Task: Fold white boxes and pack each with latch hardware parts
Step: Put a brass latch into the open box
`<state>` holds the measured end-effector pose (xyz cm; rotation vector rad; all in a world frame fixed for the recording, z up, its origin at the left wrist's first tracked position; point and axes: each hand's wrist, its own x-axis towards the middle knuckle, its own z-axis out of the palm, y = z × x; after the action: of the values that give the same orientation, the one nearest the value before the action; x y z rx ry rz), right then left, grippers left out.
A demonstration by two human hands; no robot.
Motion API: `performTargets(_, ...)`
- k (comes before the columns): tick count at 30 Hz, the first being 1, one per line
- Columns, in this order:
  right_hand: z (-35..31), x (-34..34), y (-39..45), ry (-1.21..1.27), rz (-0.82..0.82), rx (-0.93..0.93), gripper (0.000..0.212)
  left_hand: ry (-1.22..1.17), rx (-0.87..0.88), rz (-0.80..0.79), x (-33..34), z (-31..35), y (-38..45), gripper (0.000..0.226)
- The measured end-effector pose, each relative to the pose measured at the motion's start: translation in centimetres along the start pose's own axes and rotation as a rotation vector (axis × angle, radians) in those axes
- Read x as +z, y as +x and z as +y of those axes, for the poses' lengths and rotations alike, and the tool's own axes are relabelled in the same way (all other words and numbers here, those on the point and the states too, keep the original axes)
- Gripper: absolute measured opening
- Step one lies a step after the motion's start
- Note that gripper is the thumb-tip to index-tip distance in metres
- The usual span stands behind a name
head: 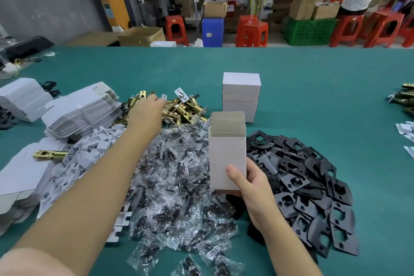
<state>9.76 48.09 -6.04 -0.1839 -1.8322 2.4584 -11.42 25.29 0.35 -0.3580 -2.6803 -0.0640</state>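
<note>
My right hand [253,188] grips a folded white box [227,154] upright near its bottom, top flap open, above a heap of clear screw packets [177,186]. My left hand [146,110] reaches far over to the pile of brass latches [183,107]; its fingers lie on the pile, and whether they hold a latch is hidden. Black strike plates [309,186] lie heaped to the right of the box. A stack of closed white boxes [241,96] stands behind it.
Flat unfolded box blanks [80,114] and white card inserts [89,154] lie at the left, with one brass latch [52,154] on them. More hardware sits at the right table edge [403,101]. Behind the green table are red stools, cartons and a person at a bench.
</note>
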Motion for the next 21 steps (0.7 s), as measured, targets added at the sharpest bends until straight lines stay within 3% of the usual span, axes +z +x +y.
performTargets(2, 0.0, 0.0, 0.0, 0.009, 0.004, -0.002, 0.045, -0.223, -0.156, 0.085, -1.2, 0.0, -1.7, 0.039)
performTargets(4, 0.0, 0.0, -0.1, 0.011, 0.005, -0.003, 0.049, -0.727, -0.407, 0.076, -2.5, 0.8, -3.4, 0.037)
performTargets(6, 0.0, 0.0, -0.1, 0.008, 0.007, -0.005, 0.052, -1.371, -0.648, -0.064, -4.0, 2.0, -5.3, 0.038)
performTargets(7, 0.0, 0.0, -0.1, 0.006, 0.007, -0.006, 0.051, -1.548, -0.713, -0.144, -4.4, 2.6, -6.2, 0.036)
performTargets(10, 0.0, 0.0, -0.1, 0.009, 0.006, -0.007, 0.043, -1.776, -0.742, -0.338, -4.8, 3.9, -8.4, 0.039)
performTargets(12, 0.1, 0.0, -0.1, 0.011, 0.012, -0.004, 0.045, -1.831, -0.725, -0.419, -4.5, 4.4, -9.5, 0.043)
performTargets(14, 0.2, 0.0, -0.1, 0.010, 0.014, -0.004, 0.047, -1.720, -0.681, -0.432, -4.2, 4.8, -10.1, 0.041)
performTargets(21, 0.2, 0.1, -0.1, 0.004, 0.014, -0.011, 0.053, -1.263, -0.564, -0.307, -4.4, 5.1, -10.6, 0.014)
